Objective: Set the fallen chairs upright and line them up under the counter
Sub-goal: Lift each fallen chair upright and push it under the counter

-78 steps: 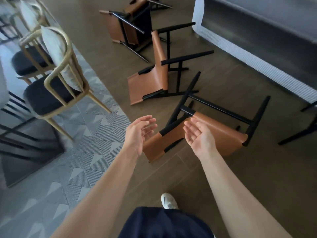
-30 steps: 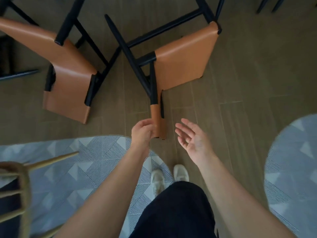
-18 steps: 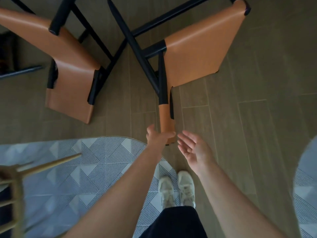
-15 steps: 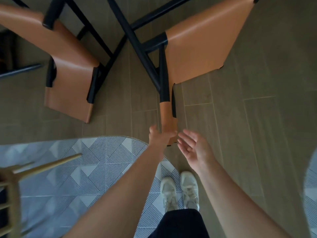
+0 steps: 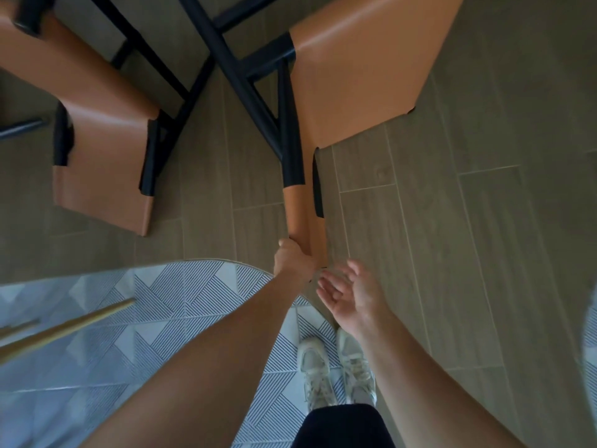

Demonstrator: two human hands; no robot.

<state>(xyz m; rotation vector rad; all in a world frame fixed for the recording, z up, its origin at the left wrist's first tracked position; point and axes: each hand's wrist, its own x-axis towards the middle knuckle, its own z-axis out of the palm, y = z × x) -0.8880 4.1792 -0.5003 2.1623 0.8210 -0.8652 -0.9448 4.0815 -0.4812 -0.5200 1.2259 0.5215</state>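
My left hand (image 5: 292, 261) grips the backrest (image 5: 302, 215) of the fallen chair (image 5: 355, 76) to lever it upright; my right hand (image 5: 352, 294) hovers beside, fingers (image 5: 327, 291) spread, holding nothing.

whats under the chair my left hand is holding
Bare wooden floor shows around the chair and between its black legs. Nothing else is visible there. Whatever lies beneath its tan leather is covered.

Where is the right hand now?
In the head view, the right hand hovers open, right of the left hand, which grips the fallen chair's backrest.
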